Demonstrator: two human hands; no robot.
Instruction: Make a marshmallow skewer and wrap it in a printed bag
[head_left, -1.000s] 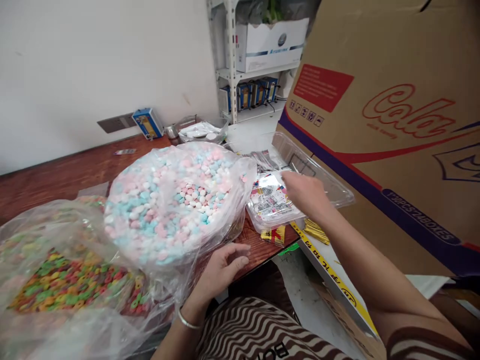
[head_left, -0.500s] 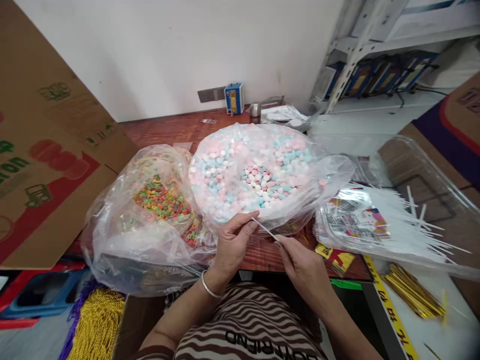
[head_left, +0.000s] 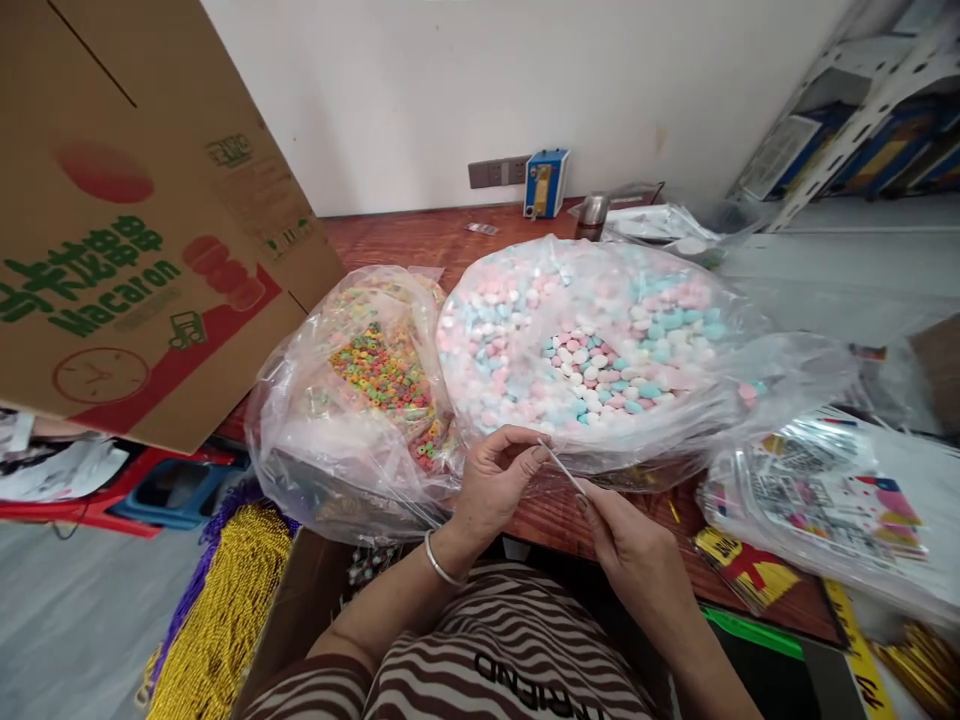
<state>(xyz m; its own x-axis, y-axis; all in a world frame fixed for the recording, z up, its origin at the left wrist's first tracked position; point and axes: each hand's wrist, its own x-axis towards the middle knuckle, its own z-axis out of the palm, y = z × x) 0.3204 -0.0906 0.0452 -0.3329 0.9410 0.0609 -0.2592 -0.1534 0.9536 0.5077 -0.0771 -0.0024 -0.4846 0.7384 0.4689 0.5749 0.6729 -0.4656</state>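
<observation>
Between my two hands runs a thin white stick [head_left: 562, 467], slanting down to the right. My left hand [head_left: 491, 485], with a bangle at its wrist, pinches the upper end between thumb and fingers. The lower end is in the closed fingers of my right hand [head_left: 630, 530]. Just beyond the hands lies a large clear bag of pink, white and blue candy-like pieces [head_left: 592, 375], opened at its middle. Left of it is a clear bag of small coloured rings [head_left: 386, 370], also open.
A tall cardboard box [head_left: 247, 190] leans in on the left. At right lies a plastic package [head_left: 840, 490] near a yellow-and-red packet [head_left: 750, 570]. A blue device [head_left: 545, 183] and a metal cup [head_left: 594, 210] stand by the wall. Gold tassels [head_left: 225, 610] hang lower left.
The view has turned left, so everything sits further right and more of the cardboard box shows. Both hands keep hold of the stick, with little change in their grip.
</observation>
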